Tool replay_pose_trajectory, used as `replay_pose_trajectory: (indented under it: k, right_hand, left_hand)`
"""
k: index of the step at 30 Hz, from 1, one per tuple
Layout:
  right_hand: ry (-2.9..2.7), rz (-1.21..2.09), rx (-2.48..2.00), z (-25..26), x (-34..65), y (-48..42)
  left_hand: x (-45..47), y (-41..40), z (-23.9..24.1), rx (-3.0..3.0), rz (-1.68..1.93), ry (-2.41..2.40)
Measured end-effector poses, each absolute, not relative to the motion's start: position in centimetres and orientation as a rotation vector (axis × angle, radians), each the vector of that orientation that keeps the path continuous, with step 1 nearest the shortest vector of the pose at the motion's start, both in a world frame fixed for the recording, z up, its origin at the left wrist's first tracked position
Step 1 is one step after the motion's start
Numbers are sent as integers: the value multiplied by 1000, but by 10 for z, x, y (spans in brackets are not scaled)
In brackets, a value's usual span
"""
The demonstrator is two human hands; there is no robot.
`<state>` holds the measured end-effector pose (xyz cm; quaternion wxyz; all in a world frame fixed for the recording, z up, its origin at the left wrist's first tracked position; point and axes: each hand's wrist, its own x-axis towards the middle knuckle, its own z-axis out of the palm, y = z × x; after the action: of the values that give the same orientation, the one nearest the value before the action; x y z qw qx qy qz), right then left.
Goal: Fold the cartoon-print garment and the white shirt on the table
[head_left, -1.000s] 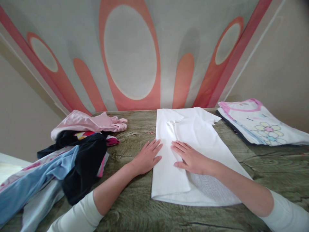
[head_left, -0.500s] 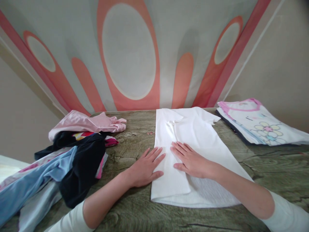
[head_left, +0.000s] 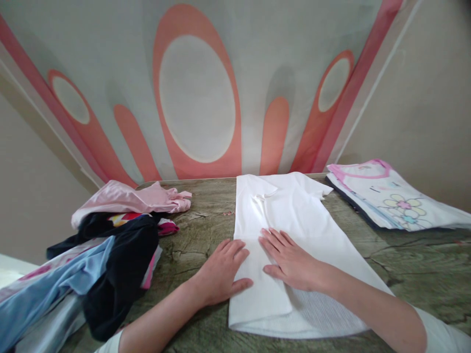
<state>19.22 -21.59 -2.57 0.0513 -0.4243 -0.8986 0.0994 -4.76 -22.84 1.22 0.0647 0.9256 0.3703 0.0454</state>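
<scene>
A white short-sleeved T-shirt (head_left: 312, 215) lies on the wooden-patterned table, its left side folded inward over the body in a long strip. My left hand (head_left: 222, 272) rests at the folded left edge, fingers slightly bent and the thumb apart on the cloth. Flat on the folded strip lies my right hand (head_left: 289, 260), fingers stretched out and pointing up and left. Neither hand has anything lifted. Part of the shirt's lower right side is hidden beneath my right forearm.
To the left is a loose heap of clothes, with a pink garment (head_left: 128, 196), a black garment (head_left: 127, 269) and a light blue garment (head_left: 69, 274). A stack of folded shirts (head_left: 390, 196) sits at the right. The patterned wall (head_left: 253, 59) rises behind the table (head_left: 202, 215).
The view has tilted up a little, so everything sits lower. My left hand's fingers have bent more at the shirt's edge. My right hand stays flat in place.
</scene>
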Motion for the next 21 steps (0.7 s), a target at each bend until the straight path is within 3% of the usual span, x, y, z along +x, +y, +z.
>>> replay_pose_trajectory:
  k: [21]
  right_hand:
    - [-2639,533,-1260,-15,175,-260]
  left_hand:
    - [-73,-275,17,2753,22,1100]
